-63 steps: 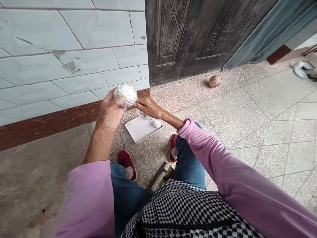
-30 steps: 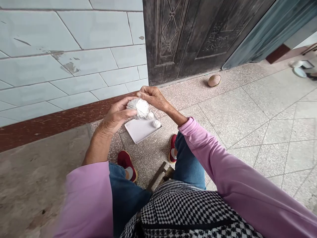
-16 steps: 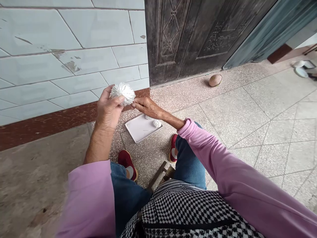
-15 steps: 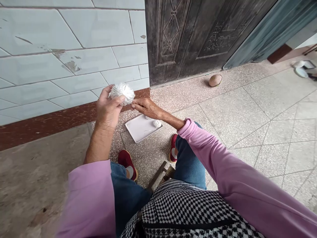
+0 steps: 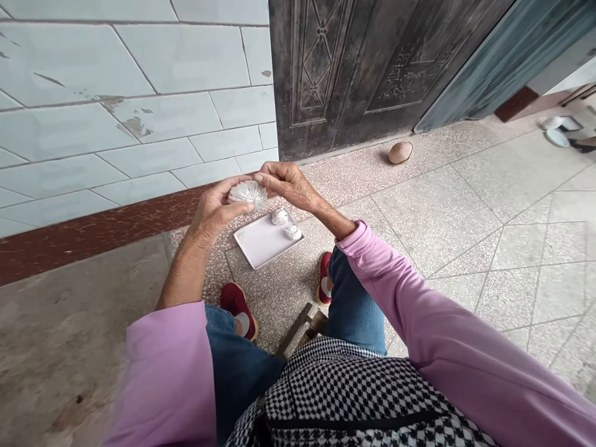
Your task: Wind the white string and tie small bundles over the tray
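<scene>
My left hand cups a white ball of thread from below, with the thumb along its near side. My right hand sits just right of the ball with fingertips pinched at its top edge; what they pinch is too fine to see. Both hands hover above a white square tray lying on the floor. Two small white thread balls rest on the tray's right part.
A pale tiled wall with a dark red skirting runs along the left. A dark embossed metal door stands behind the tray. A brown rounded object lies by the door. My red shoes flank a low wooden stool.
The white ball has come down from in front of the wall to just above the tray. My right hand rose from below the ball to its top edge.
</scene>
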Tool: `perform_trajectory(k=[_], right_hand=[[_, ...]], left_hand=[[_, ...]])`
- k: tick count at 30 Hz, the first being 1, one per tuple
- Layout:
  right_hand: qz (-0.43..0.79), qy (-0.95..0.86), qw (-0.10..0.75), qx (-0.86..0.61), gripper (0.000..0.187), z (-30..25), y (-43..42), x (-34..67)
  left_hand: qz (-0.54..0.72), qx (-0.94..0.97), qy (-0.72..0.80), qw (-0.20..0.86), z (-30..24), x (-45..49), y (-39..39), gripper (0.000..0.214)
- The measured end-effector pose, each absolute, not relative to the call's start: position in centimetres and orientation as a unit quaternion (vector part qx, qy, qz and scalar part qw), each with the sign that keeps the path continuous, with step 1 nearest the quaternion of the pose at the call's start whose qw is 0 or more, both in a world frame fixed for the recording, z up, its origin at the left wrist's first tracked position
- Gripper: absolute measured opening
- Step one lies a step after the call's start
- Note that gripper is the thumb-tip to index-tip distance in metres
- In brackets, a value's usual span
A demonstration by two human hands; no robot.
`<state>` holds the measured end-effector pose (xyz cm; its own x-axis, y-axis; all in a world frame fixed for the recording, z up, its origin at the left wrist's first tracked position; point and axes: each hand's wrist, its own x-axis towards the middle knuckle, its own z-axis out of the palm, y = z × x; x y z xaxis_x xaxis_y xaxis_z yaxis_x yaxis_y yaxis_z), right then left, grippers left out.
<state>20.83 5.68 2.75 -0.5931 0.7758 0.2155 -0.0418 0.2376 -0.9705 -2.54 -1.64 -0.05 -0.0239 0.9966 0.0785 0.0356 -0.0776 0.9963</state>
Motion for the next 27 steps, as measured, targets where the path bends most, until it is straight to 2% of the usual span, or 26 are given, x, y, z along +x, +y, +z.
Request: perform_trajectory(k=[5,12,16,20,25,27], right_hand=[[0.533,-0.699,0.39,-0.272,0.067,1.7,7.2,21.0],[0.57,-0.676,0.365,-0.293,0.065,0.0,8.1,20.3],[0.592,-0.661,0.355,-0.295,0.064,0.1,7.7,19.7],[0.602,-0.642,0.358,-0.312,0.052,0.4,7.3,19.4],[0.561,-0.684,0.38,-0.269,0.064,-1.2,7.9,19.4],[0.534,-0.722,0.357,-0.258,0.057,-2.5,8.2,19.2]], left_hand=[[0.441,0.543,0.485,0.525,0.4,-2.2,-2.2,0.081],[0.514,0.502,0.381,0.583,1.4,-0.8,-2.7,0.09],[0.544,0.478,0.383,0.574,1.3,-0.7,-2.7,0.085],[0.569,0.454,0.387,0.565,0.9,-0.9,-2.3,0.072],[0.613,0.415,0.354,0.572,-0.3,-1.2,-1.0,0.063],[0.64,0.388,0.341,0.569,-1.0,-1.3,-0.5,0.059]])
